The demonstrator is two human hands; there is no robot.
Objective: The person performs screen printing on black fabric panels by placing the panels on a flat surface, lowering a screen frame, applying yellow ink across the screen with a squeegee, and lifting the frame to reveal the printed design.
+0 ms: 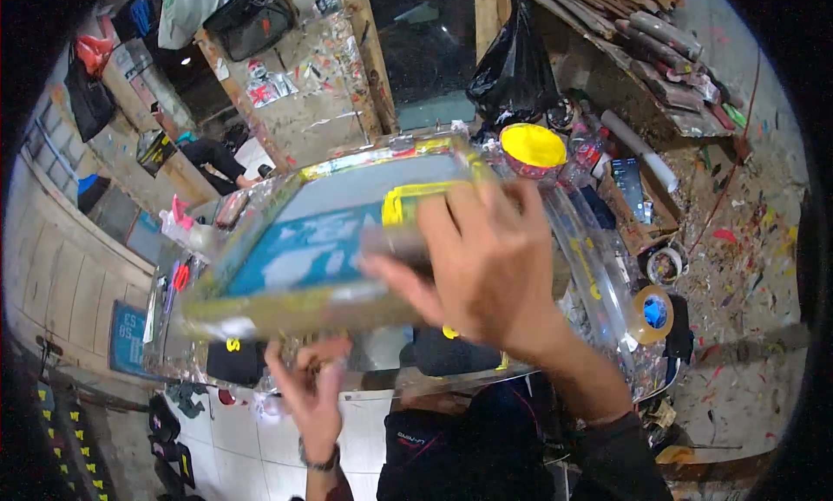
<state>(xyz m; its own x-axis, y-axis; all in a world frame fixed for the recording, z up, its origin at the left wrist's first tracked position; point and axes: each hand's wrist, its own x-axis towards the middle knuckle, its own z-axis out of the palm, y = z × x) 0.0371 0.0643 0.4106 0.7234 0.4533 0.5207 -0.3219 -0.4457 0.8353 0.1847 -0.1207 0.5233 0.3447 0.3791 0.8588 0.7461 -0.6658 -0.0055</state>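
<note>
A screen-printing frame point(295, 317) with blue-green and grey mesh lies over the table, its near edge blurred and looking raised. My right hand point(486, 258) is closed above the frame's right part, around what looks like a squeegee point(401, 242), mostly hidden by the fingers. Yellow ink point(397, 208) streaks the mesh just beyond that hand. My left hand point(314, 384) is below the frame's near edge, fingers apart and nothing visible in it; whether it touches the frame I cannot tell. Black fabric pieces point(455, 352) with yellow marks lie at the table's near edge.
A bowl of yellow ink point(534, 145) stands at the back right, near a black plastic bag point(514, 67). A tape roll point(652, 314) and a phone point(628, 184) are at the right. Red-handled scissors point(180, 277) lie left. Another person's leg point(217, 163) shows at far left.
</note>
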